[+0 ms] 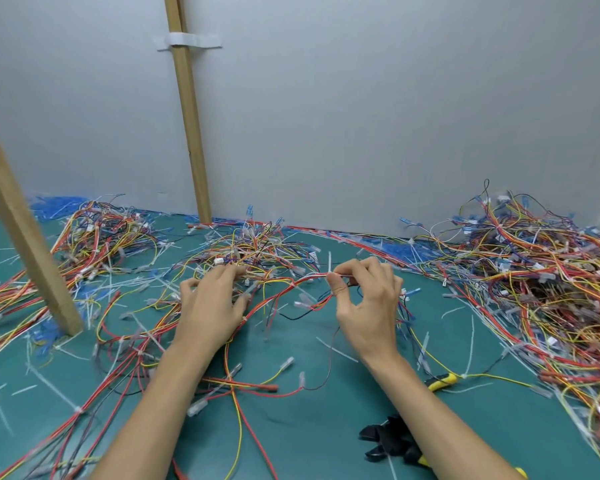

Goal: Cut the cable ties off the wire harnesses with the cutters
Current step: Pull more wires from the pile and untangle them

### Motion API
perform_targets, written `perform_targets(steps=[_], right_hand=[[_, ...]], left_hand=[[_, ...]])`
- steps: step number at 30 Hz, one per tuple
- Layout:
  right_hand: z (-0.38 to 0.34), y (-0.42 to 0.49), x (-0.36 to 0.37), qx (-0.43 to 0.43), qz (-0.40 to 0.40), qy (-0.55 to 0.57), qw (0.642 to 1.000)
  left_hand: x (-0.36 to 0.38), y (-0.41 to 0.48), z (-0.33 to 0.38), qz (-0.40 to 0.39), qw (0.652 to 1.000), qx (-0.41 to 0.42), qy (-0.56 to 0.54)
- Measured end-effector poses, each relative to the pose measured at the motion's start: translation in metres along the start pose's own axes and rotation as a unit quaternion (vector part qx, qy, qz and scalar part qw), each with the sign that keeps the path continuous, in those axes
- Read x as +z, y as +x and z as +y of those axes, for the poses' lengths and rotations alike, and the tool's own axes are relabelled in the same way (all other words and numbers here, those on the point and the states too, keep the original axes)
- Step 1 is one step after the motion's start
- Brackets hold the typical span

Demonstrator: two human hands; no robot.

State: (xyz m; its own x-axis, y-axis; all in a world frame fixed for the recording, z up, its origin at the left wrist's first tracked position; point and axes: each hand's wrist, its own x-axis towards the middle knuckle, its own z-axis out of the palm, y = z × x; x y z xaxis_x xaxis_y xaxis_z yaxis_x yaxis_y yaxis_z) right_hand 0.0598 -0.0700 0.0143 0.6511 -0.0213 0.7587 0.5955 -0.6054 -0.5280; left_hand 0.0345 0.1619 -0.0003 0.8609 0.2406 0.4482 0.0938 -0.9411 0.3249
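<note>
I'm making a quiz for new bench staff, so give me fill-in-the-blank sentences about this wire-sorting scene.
1. The right hand pinches a thin wire bundle whose colour is ____.
2. The black-jawed, yellow-handled cutters lie on the green mat, in ____ hand.
3. The slanted wooden post stands to the ____ of the left hand.
Missing words: red; neither; left.

The right hand (368, 306) pinches a red wire harness (305, 279) beside a white cable tie (329, 262), well beyond the cutters (385, 438), which lie untouched on the green worktop (326, 427). Beyond and left of the cutters, the left hand (212, 303) rests with spread fingers on a tangle of coloured wires (250, 247).
</note>
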Motion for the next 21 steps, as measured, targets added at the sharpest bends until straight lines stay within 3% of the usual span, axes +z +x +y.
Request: perform_targets(steps=[5,9,11,15,21], right_hand=[[0.008,0.0,-0.007,-0.016,-0.109,-0.047,0.993],[0.006,-0.003,-0.007,-0.081,-0.181,-0.056,0.978],[0.005,-0.001,-0.008,-0.093,-0.164,-0.052,0.981],[0.017,0.005,-0.02,-0.037,-0.084,-0.038,0.995],[0.021,0.006,-0.021,0.019,-0.024,-0.061,0.998]], left_hand=[[0.005,-0.001,-0.001,-0.026,0.998,-0.002,0.057],[0.005,0.0,-0.003,-0.028,0.997,-0.012,0.072],[0.002,0.002,-0.008,-0.02,0.997,-0.044,0.065],[-0.007,0.009,-0.02,-0.015,0.994,-0.102,0.03],[-0.006,0.008,-0.02,-0.013,0.996,-0.083,0.012]])
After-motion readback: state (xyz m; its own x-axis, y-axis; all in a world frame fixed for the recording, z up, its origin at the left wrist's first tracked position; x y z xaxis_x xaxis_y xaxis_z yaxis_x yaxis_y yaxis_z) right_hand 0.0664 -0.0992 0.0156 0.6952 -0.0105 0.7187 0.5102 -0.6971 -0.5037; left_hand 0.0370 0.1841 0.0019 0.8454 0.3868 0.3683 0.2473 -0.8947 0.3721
